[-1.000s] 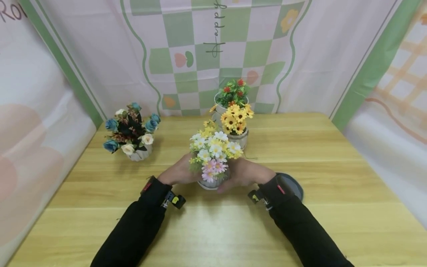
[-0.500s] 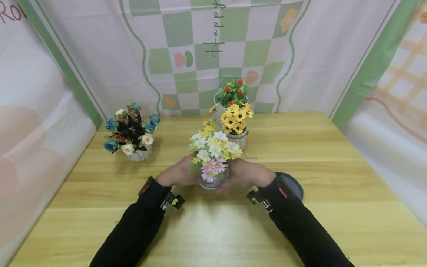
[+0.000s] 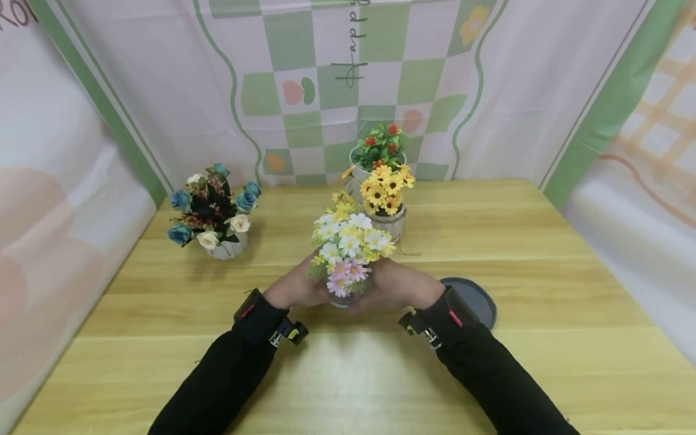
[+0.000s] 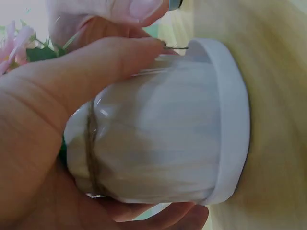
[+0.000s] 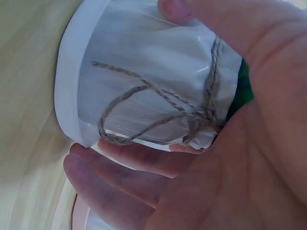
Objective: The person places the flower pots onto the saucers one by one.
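Observation:
A flowerpot point(image 4: 158, 129) of white, yellow and pink artificial daisies point(image 3: 350, 244) stands between my two hands at the middle of the table. Its white wall has twine point(image 5: 144, 91) tied round it in a bow, and a white saucer-like rim point(image 4: 232, 124) is at its base. My left hand point(image 3: 299, 284) grips one side, thumb along the front and fingers round behind. On the other side my right hand point(image 3: 399, 284) holds it, thumb on the wall and fingers curled round the back. In the head view the flowers hide most of the pot and the fingertips.
Directly behind stands a pot of yellow-orange flowers point(image 3: 386, 190), then a pot with red blooms point(image 3: 380, 148) near the checkered curtain point(image 3: 293, 48). Blue and cream roses point(image 3: 212, 211) in a white pot are at the left. A dark grey round tray point(image 3: 473, 302) lies beside my right wrist.
Both wrists have come slightly inward, and more of the grey tray shows beside my right sleeve. My hands stay round the flowerpot, which has hardly moved.

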{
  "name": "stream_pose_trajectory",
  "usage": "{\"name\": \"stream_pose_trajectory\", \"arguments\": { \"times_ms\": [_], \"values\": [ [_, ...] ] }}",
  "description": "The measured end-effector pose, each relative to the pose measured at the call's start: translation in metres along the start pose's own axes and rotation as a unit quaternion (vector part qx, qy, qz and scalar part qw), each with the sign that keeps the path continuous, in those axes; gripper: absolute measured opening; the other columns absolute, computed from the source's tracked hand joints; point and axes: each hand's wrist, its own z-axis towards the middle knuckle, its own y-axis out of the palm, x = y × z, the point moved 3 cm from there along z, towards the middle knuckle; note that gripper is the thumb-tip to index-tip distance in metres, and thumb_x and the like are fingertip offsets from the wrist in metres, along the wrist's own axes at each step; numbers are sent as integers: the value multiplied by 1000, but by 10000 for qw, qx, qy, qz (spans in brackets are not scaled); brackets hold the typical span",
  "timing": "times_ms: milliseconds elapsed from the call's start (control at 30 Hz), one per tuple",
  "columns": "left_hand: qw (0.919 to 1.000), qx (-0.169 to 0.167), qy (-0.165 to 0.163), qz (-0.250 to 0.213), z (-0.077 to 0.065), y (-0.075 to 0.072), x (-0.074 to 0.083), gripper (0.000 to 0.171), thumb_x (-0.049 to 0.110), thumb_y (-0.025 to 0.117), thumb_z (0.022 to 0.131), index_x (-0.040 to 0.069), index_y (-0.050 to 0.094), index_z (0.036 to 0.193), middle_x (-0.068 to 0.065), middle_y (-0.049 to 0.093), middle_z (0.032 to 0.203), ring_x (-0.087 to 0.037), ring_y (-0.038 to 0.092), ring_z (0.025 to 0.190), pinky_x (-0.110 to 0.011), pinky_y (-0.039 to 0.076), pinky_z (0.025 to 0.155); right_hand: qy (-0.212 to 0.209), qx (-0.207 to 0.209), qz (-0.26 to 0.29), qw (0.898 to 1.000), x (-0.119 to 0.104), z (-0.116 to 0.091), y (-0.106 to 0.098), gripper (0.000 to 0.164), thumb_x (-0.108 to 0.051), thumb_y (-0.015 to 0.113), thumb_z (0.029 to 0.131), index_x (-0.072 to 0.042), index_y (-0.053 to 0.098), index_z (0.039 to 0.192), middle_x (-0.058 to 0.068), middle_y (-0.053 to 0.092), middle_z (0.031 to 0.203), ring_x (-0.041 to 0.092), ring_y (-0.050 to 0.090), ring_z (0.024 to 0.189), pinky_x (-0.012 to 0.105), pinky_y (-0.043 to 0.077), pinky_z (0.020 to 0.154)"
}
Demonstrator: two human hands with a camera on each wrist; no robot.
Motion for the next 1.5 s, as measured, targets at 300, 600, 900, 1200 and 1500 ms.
{"name": "stream_pose_trajectory", "arguments": {
  "times_ms": [300, 600, 900, 1200, 1500],
  "values": [
    [9986, 359, -285, -246, -1, 3, 2, 101, -2, 84, 79, -5, 27, 162, -25, 41, 164, -43, 41, 152, -56, 34, 129, 315, 280, 149, 9990, -2, -2, 2, 126, -20, 97, 73, -12, 16, 169, 11, 23, 176, 34, 31, 160, 52, 25, 133],
    [9973, 570, -400, -250, -4, 4, 1, 105, -2, 87, 76, -7, 27, 162, -27, 40, 165, -44, 40, 153, -57, 32, 129, 626, 501, 55, 9968, -1, -4, 6, 118, -17, 97, 71, -10, 28, 166, 16, 39, 168, 38, 47, 149, 53, 38, 127],
    [9957, 618, -678, 132, -6, 4, 0, 101, 1, 87, 78, -7, 30, 161, -26, 42, 163, -44, 43, 151, -57, 36, 127, 582, 728, 61, 9956, -2, -2, 8, 120, -6, 98, 64, -8, 30, 164, 18, 44, 165, 38, 53, 144, 52, 41, 125],
    [9930, 640, -959, 256, -8, 3, 1, 108, 2, 90, 74, -6, 28, 162, -26, 40, 165, -43, 42, 152, -57, 36, 128, 586, 1011, -399, 9923, -1, 1, 11, 113, -6, 97, 64, -5, 37, 160, 22, 52, 157, 38, 62, 133, 50, 53, 114],
    [9919, 659, -1084, 111, -8, 2, -1, 114, 2, 93, 71, -2, 27, 164, -22, 41, 166, -41, 42, 152, -57, 35, 128, 623, 1006, -639, 9909, 1, 4, 11, 103, -10, 98, 67, -4, 46, 156, 21, 57, 153, 37, 62, 133, 50, 53, 114]
  ]
}}
